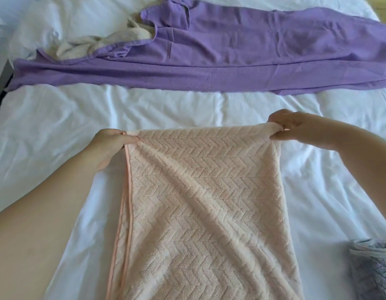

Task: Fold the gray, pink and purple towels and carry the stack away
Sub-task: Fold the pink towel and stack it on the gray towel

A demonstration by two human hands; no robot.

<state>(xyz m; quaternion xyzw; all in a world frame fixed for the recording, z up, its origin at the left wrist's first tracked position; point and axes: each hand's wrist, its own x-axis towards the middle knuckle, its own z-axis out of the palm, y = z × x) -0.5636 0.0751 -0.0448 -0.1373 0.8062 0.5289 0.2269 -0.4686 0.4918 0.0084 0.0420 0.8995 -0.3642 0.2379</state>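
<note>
You are looking down on a bed [58,131] that fills nearly the whole view, its white sheet rumpled under bright, even light. At eleven o'clock a cream cloth [79,47] lies crumpled on it. At nine o'clock a dark object [1,87] shows past the bed's edge, and at one o'clock a yellowish strip [385,5].

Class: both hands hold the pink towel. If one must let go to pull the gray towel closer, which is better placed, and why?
Probably the right hand: the gray towel lies at the near right, on that side of the pink towel. The left hand would have to cross it.
</note>
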